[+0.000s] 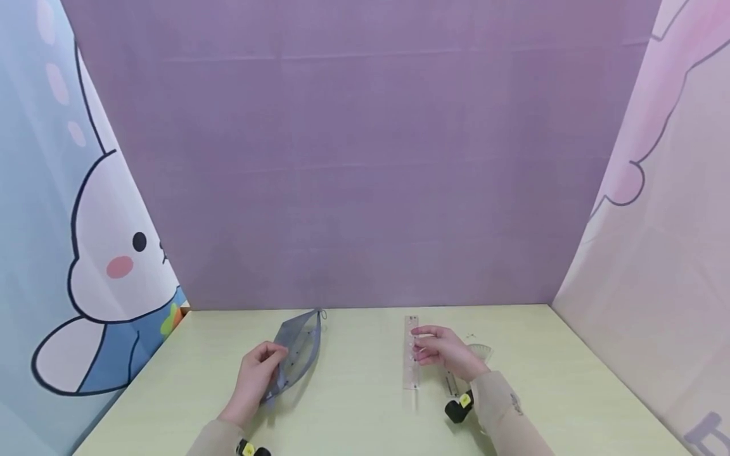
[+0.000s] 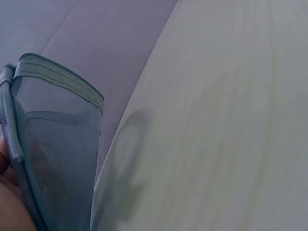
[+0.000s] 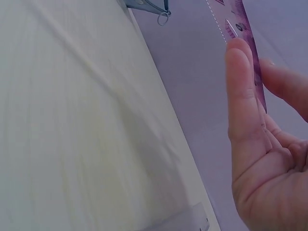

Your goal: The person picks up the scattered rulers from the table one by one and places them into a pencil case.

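My left hand (image 1: pixel 256 373) pinches one side of a grey-blue mesh zip pouch (image 1: pixel 293 339), held tilted with its mouth gaping. The left wrist view shows the see-through mesh pouch (image 2: pixel 62 149) and its fabric border, with little of the left hand (image 2: pixel 12 195) visible. In my right hand (image 1: pixel 447 351), thumb and fingers pinch a clear, pink-tinted ruler (image 1: pixel 410 373) by its edge, upright above the table. Up close, part of the ruler (image 3: pixel 236 21) with its printed marks stands between the right thumb and fingers; its upper end is out of that view.
A clear protractor (image 1: pixel 481 349) lies on the pale table (image 1: pixel 353 405) beyond the right wrist. Another clear measuring piece (image 1: pixel 452 384) is partly hidden beneath that hand. A purple backdrop (image 1: pixel 365 190) rises at the table's far edge, with printed curtains on both sides.
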### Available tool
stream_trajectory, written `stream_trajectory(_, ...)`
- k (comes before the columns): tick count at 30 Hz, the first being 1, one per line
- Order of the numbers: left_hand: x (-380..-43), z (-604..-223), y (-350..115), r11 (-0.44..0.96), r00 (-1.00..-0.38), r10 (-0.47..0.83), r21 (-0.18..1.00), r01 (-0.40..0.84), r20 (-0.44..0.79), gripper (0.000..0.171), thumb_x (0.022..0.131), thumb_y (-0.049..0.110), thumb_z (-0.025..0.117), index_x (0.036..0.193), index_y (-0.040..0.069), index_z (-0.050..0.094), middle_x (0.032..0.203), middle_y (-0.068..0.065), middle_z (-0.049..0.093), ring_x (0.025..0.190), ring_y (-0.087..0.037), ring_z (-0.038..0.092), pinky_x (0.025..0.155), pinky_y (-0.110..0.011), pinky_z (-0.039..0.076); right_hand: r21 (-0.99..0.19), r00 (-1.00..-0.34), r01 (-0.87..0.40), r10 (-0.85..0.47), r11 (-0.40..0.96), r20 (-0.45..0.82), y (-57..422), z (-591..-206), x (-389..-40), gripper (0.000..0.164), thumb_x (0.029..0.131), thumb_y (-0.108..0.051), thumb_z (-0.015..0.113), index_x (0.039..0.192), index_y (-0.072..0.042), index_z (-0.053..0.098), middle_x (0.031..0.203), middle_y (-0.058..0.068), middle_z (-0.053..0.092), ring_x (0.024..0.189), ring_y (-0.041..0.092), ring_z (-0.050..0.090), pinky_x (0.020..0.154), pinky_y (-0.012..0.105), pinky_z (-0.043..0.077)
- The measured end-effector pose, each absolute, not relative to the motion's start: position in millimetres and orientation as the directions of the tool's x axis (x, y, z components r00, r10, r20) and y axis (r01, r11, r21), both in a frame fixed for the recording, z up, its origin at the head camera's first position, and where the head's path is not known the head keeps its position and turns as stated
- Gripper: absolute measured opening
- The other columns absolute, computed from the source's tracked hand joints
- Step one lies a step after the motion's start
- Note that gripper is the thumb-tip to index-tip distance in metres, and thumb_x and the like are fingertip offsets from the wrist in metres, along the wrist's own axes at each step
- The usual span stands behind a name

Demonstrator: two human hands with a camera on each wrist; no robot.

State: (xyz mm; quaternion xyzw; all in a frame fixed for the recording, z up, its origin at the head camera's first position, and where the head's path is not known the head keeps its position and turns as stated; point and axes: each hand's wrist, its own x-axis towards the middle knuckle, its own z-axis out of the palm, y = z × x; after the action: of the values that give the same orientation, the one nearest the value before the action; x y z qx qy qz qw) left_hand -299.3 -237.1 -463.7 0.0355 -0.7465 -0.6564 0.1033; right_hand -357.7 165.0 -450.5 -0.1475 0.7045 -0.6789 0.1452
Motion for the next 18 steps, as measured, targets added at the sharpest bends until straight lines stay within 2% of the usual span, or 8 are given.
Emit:
stream_trajectory(9,-302,-466,-238,0.113,-0.975,-0.193,0.989,0.090,0.111,0.020,0.091,0.018,0.066,0.099,0.001,0.064,0.071,-0.002,0.051,0.060,-0.014,0.047,0.056,-0.027,0.043,-1.000,-0.920,0.020,-0.391,-0.012,-0.014,158,-453,-362,0.049,0.094,-0.013,0.062,0.131,0.013,0.043,0.096,0.013,0.062,0.076,0.017,0.065,0.071,0.029,0.055)
stream_trajectory(18,-300,-464,-237,0.113,-0.975,-0.191,0.989,0.093,0.113,0.021,0.090,0.019,0.067,0.098,0.000,0.064,0.071,-0.002,0.051,0.060,-0.014,0.047,0.056,-0.028,0.043,-1.000,-0.893,0.012,-0.450,-0.012,-0.005,148,-447,-361,0.049,0.094,-0.011,0.060,0.133,0.014,0.041,0.096,0.013,0.062,0.076,0.016,0.065,0.072,0.028,0.055)
